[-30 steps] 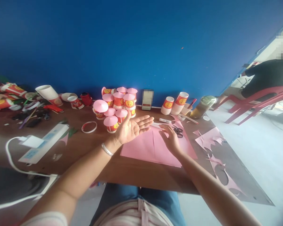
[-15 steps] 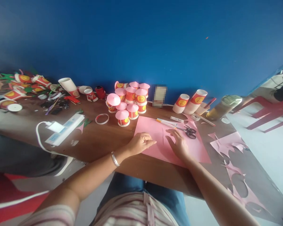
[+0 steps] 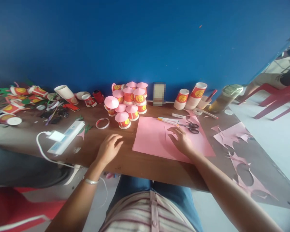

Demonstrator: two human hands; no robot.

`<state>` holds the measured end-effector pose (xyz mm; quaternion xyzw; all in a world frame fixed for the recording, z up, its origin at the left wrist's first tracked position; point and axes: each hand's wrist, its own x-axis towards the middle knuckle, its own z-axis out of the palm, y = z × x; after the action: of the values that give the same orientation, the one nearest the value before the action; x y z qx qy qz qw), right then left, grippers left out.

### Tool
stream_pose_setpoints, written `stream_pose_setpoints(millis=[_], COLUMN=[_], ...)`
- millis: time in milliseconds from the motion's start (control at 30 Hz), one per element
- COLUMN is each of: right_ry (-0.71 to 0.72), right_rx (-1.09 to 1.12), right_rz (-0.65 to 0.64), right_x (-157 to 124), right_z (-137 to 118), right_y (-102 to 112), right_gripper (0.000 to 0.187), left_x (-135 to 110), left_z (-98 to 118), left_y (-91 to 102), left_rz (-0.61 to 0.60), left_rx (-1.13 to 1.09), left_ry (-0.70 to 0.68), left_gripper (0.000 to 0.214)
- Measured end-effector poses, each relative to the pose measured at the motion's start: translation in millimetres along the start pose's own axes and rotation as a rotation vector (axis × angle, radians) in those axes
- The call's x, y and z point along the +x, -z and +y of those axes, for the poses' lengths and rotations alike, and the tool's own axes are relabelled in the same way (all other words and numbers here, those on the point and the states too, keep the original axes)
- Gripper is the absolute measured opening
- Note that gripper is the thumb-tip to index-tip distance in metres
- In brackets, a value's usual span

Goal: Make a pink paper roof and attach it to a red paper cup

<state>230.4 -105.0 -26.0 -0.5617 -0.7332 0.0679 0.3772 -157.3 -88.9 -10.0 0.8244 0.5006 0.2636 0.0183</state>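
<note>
My left hand (image 3: 110,149) hovers over or rests on the brown table left of the paper, thumb apart from the loosely bent fingers, nothing in it. Fingers spread, my right hand (image 3: 181,141) lies on a pink paper sheet (image 3: 148,137); a second pink piece shows under that hand. Just beyond it are black-handled scissors (image 3: 193,128), an orange-and-white pen (image 3: 168,121) and a white glue stick (image 3: 178,116). Red-and-white paper cups with pink cone tops (image 3: 122,117) stand grouped behind the paper, several of them. Left of the paper lies a roll of tape (image 3: 102,123).
A white power strip (image 3: 66,138) with a plugged charger lies on the left. Behind it are stacked cups (image 3: 65,93) and clutter. At the right stand more cup stacks (image 3: 196,95) and a bottle (image 3: 224,98); pink paper scraps (image 3: 240,161) lie nearer. Blue wall behind.
My left hand has moved left, off the pink paper and onto or over the bare table, its fingers loosening. My right hand stays on the paper. The view has shifted slightly.
</note>
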Motion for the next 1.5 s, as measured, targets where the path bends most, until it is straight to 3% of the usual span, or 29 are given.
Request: stream_pose_setpoints(millis=[167,233,333,433,600,700,900,967,1067,1167,1300,1400,1500], right_ry=[0.003,0.007,0.011,-0.005,-0.014,-0.018,-0.017,-0.012,-0.028,-0.042,-0.049,-0.042,-0.037], right_rx=[-0.021,-0.022,-0.013,-0.009,-0.028,-0.006,0.022,0.026,0.008,0.007,0.005,-0.017,-0.064], right_rz=[-0.031,-0.042,-0.046,-0.071,-0.084,-0.083,-0.045,-0.045,-0.047,-0.05,-0.092,-0.117,-0.116], right_x=[-1,-2,-2,-2,-2,-2,2,4,5,5,3,3,4], right_z=[3,6,12,15,18,23,21,18,16,15,9,5,5], right_y=[-1,-2,-4,-6,-8,-10,-8,-6,-2,1,1,3,7], right_gripper=[0.026,0.027,0.03,0.03,0.029,0.029,0.026,0.025,0.022,0.022,0.024,0.024,0.023], left_x=[-31,-34,-34,-39,-51,-39,18,32,36,24,10,24,50], left_z=[26,32,23,9,3,-5,-48,-60,-63,-44,11,52,78], left_y=[0.6,5.4,16.2,21.4,12.3,15.2,38.6,40.4,37.4,33.9,25.2,12.7,-1.1], left_rz=[0.109,0.165,0.205,0.163,0.046,0.004,-0.045,-0.124,-0.247,-0.255,-0.13,-0.127,-0.117], left_rx=[0.019,0.059,0.094,0.118,0.144,0.169,0.32,0.427,0.485,0.38,0.118,-0.005,-0.044], left_ry=[-0.133,-0.111,-0.007,0.056,0.093,0.122,0.301,0.376,0.413,0.309,-0.01,-0.222,-0.336], left_gripper=[0.026,0.03,0.029,0.022,0.025,0.029,0.038,0.042,0.029,0.022,0.022,0.023,0.023])
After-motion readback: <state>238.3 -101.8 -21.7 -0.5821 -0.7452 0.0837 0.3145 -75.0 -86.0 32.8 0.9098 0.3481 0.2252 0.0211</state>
